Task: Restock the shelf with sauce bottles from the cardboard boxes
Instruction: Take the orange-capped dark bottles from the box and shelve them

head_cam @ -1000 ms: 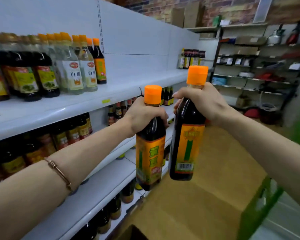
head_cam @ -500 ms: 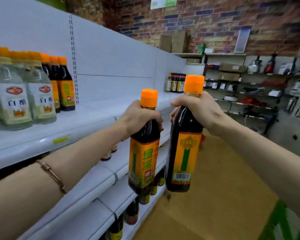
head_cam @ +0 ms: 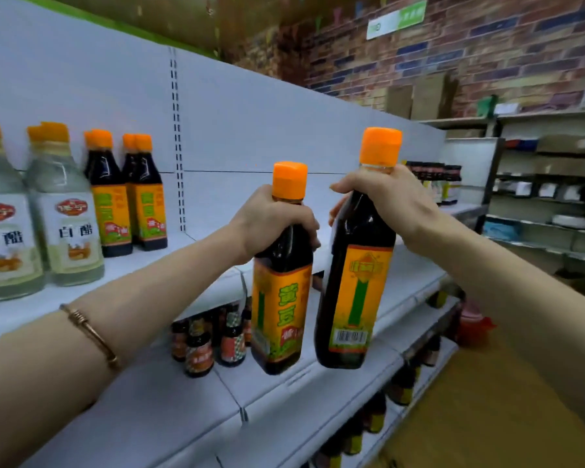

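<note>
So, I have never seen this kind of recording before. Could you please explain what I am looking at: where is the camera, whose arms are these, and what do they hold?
There is no machine here. A person wears one wide-angle camera on the head, so you look forward and down along that person's own bare arms. There is only this one view.

The left hand grips the neck of a dark sauce bottle with an orange cap and an orange-yellow label. The right hand has the same grip on a second dark bottle, turned so its barcode shows. Both are in the air in front of the white shelf, not yet set down.

On that shelf stand matching dark bottles and, further left, clear bottles with white labels. Small bottles stand on the shelf below.
</note>
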A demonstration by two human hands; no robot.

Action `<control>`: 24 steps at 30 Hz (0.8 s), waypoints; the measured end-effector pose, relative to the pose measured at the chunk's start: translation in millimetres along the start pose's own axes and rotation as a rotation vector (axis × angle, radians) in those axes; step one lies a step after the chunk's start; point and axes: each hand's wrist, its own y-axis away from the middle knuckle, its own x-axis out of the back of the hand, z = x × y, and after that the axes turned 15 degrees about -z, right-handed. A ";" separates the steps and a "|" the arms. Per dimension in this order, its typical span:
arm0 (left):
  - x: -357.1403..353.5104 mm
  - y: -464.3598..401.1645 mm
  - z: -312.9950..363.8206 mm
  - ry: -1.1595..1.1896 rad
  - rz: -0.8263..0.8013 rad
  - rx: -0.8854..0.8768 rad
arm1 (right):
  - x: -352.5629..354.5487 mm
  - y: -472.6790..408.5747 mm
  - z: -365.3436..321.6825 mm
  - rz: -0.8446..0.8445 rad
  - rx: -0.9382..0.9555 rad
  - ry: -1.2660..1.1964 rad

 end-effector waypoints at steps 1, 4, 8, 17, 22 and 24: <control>4.2 -8.8 -3.8 -0.011 0.038 0.011 | 6.5 -12.9 8.1 -0.020 0.021 -0.015; 18.4 -32.4 -10.1 -0.035 0.171 0.035 | 24.4 -55.0 30.3 -0.112 0.059 -0.054; 30.9 -60.3 -7.9 -0.127 0.292 0.067 | 36.3 -108.2 51.5 -0.223 0.116 -0.099; 72.1 -69.5 -2.0 -0.263 0.526 0.128 | 4.5 -194.4 64.9 -0.426 0.286 -0.260; 110.5 -57.8 -0.4 -0.342 0.697 0.163 | -31.9 -233.3 59.3 -0.502 0.336 -0.331; 125.0 -53.9 -4.3 -0.374 0.744 0.158 | -45.8 -247.1 56.2 -0.523 0.341 -0.336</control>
